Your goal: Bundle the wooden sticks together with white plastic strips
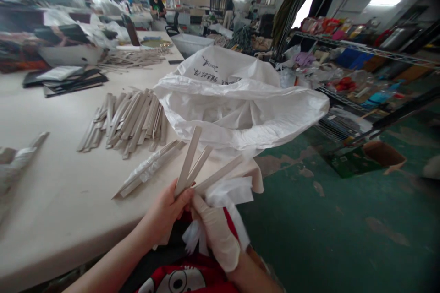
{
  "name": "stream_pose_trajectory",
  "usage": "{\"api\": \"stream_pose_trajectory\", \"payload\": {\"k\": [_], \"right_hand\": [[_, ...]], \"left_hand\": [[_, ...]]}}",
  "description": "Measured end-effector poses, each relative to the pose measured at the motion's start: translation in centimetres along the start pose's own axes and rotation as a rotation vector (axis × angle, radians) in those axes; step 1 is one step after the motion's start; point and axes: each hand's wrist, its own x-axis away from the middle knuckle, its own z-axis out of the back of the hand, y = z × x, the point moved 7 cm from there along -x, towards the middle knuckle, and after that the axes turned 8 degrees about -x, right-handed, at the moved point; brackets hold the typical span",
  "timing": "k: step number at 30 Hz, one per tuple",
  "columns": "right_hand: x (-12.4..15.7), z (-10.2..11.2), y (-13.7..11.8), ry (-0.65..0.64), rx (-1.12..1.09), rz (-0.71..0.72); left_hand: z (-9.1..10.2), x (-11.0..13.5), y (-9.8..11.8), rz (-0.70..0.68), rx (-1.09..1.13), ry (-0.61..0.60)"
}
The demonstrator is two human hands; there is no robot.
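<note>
You are holding three flat beige strips [188,161] fanned out at the worktop's [85,210] near edge, close to its right front corner, with their free ends pointing up and away from you. Your bare left hand [172,208] is clamping them near their lower ends, thumb across the front. Your gloved right hand [217,233] is meeting it there, fingertips close together; exactly what they are pinching you cannot tell from this view. Thin white sheets [235,192] are hanging beside and below the right hand.

The strips are looking light and fairly stiff, smooth enough to be sliding over one another if the grip loosens. Pinching them across their flat faces, low down and with the ends gathered, is probably serving best; the sheets are seeming soft and easily creased.

Beyond the hands, a wrapped bundle [149,169] is lying near the worktop's near edge, and a loose pile of strips [134,121] is resting farther in. An open white sack [220,135] is slumping over the worktop's right edge.
</note>
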Motion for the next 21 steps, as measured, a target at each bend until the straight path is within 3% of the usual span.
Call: {"api": "stream_pose_trajectory", "payload": {"k": [2,6,11,16,21], "right_hand": [[-0.1,-0.9,-0.7,-0.08,-0.03,0.0],[-1.1,0.3,-3.0,0.046,-0.246,0.118],[-1.0,-1.2,0.0,-0.051,-0.264,-0.121],[-1.5,0.1,-0.4,0.086,-0.323,-0.055],[-1.3,-1.3,1.6,-0.043,-0.315,-0.209]], "left_hand": [[0.7,0.1,-0.3,0.041,-0.015,0.016],[1.3,0.6,-1.0,0.083,-0.187,0.045],[1.1,0.5,-0.5,-0.036,-0.266,0.104],[1.7,1.4,-0.7,-0.036,-0.397,0.082],[3.4,1.5,-0.7,-0.026,-0.543,0.168]]}}
